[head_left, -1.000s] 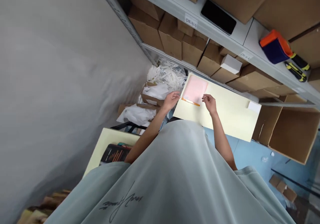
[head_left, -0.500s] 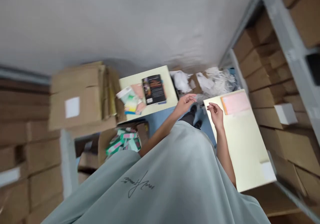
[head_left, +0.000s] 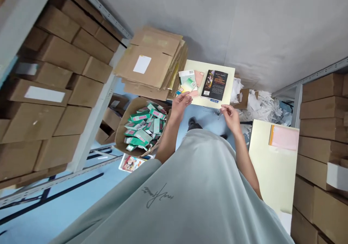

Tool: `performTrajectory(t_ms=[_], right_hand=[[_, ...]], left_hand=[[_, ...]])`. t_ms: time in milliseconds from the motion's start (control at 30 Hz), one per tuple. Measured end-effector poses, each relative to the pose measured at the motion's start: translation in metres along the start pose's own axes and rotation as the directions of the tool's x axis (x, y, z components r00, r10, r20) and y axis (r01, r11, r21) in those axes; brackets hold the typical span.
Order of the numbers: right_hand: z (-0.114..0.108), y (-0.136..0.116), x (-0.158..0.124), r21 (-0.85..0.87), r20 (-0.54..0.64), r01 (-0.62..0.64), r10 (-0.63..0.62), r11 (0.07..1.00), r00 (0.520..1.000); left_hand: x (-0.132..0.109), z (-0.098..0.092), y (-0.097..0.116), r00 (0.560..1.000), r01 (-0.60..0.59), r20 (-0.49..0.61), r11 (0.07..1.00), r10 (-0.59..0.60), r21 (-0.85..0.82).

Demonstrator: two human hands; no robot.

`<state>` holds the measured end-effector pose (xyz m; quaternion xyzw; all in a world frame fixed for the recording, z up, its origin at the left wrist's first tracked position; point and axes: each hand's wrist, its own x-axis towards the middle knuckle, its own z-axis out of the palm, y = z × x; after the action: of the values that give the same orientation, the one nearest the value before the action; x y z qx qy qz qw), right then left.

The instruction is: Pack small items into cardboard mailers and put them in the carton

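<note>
My left hand (head_left: pixel 181 104) reaches forward to the near edge of a small cream table (head_left: pixel 230 82), its fingers curled next to a green and white packet (head_left: pixel 187 85). My right hand (head_left: pixel 230 116) hovers just below that table's front edge, fingers pinched together; what they hold, if anything, is too small to make out. A black book (head_left: pixel 216 85) lies on the small table between the two hands. A pink pad (head_left: pixel 284 137) rests on a second cream table (head_left: pixel 272 171) to my right.
An open carton full of green packets (head_left: pixel 141 128) stands on the blue floor at the left. Flattened cardboard sheets (head_left: pixel 152 61) lean behind it. Shelves of brown boxes (head_left: pixel 54 84) line both sides. White paper scraps (head_left: pixel 261 104) are heaped in the far right corner.
My view has swung left, away from the table with the pink pad toward the small table with the book. Both hands left the pad and moved over to the small table.
</note>
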<state>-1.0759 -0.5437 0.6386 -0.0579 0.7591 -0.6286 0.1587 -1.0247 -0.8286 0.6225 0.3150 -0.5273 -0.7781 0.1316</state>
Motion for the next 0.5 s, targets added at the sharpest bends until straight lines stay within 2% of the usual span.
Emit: performTrajectory(t_ms=[133, 200, 300, 400, 500], right_hand=[[0.103, -0.015, 0.042, -0.017, 0.203, 0.037, -0.032, 0.999, 0.979], [0.160, -0.018, 0.066, -0.017, 0.285, 0.034, -0.028, 0.999, 0.958], [0.238, -0.020, 0.100, -0.050, 0.347, -0.014, 0.031, 0.999, 0.937], [0.298, -0.023, 0.127, -0.141, 0.346, -0.073, 0.118, 0.987, 0.931], [0.343, -0.027, 0.148, -0.278, 0.313, -0.124, 0.212, 0.953, 0.926]], left_hand=[[0.034, -0.051, 0.013, 1.000, 0.020, -0.003, 0.998, -0.020, -0.052], [0.056, -0.088, 0.021, 0.999, 0.023, -0.028, 0.998, -0.025, -0.065], [0.093, -0.151, 0.032, 0.989, 0.056, -0.127, 0.993, -0.069, -0.107], [0.130, -0.200, 0.039, 0.949, 0.141, -0.260, 0.978, -0.178, -0.154], [0.161, -0.223, 0.043, 0.891, 0.216, -0.361, 0.957, -0.275, -0.196]])
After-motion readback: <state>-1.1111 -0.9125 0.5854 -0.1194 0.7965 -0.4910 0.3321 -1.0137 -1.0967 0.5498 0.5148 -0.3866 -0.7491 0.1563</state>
